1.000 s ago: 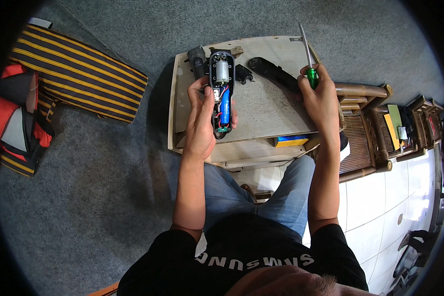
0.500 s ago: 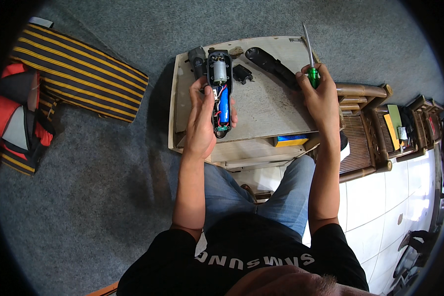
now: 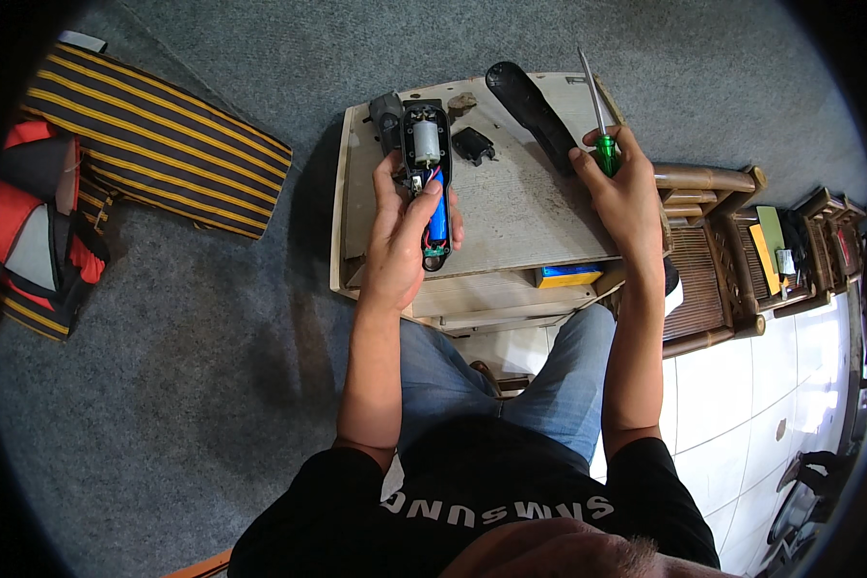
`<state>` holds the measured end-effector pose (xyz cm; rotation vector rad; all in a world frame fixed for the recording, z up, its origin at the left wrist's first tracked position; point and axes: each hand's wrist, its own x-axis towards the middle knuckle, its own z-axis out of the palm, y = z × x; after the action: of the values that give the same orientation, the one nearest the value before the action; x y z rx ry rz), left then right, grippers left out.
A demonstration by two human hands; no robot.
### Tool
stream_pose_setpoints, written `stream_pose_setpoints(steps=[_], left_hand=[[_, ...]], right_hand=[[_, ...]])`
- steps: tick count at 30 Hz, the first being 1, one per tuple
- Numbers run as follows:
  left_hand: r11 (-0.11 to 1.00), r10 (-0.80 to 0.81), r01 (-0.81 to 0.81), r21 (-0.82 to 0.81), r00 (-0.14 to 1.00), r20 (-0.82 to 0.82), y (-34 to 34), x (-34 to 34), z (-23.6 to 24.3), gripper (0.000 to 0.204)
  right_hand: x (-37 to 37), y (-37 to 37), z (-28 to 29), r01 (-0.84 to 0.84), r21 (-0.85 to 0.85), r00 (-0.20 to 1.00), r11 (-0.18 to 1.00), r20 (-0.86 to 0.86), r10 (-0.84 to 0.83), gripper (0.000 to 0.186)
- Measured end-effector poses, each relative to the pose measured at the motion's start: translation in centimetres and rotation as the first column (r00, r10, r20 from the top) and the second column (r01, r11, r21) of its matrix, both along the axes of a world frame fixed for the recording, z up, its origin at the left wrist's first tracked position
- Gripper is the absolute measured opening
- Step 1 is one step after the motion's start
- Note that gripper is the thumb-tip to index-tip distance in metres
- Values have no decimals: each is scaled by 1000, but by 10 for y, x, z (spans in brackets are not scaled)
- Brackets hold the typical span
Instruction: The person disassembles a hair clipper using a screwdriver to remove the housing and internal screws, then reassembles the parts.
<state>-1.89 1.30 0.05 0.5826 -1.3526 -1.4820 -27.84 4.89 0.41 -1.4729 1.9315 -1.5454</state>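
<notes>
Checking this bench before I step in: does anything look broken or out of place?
The clipper in the left hand lies open, motor and blue battery bare; its black cover sits apart on the small table.

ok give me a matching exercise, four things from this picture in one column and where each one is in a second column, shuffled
Things:
1. opened device
2. screwdriver
3. black cover
4. striped cloth

Places:
A. on the grey carpet, left of the table
B. in the right hand
C. in the left hand
D. lying on the small table, far side

Pairs: 1-C, 2-B, 3-D, 4-A
</notes>
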Motion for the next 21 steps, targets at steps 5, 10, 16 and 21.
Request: stream_pose_setpoints(steps=[5, 10, 16, 21], left_hand=[[1000, -8, 8, 30, 1000, -13, 4, -2, 8, 34], [996, -2, 2, 86, 1000, -8, 7, -3, 15, 25], [999, 7, -8, 44, 999, 35, 8, -3, 14, 22], [1000, 26, -27, 11, 999, 44, 7, -3, 12, 25]], right_hand=[[1, 1, 1, -16, -1, 1000, 1000, 21, 16, 31], [3, 2, 3, -5, 13, 1000, 1000, 12, 5, 31], [2, 2, 2, -13, -2, 1000, 1000, 12, 13, 31], [2, 1, 2, -11, 14, 1000, 1000, 17, 11, 30]])
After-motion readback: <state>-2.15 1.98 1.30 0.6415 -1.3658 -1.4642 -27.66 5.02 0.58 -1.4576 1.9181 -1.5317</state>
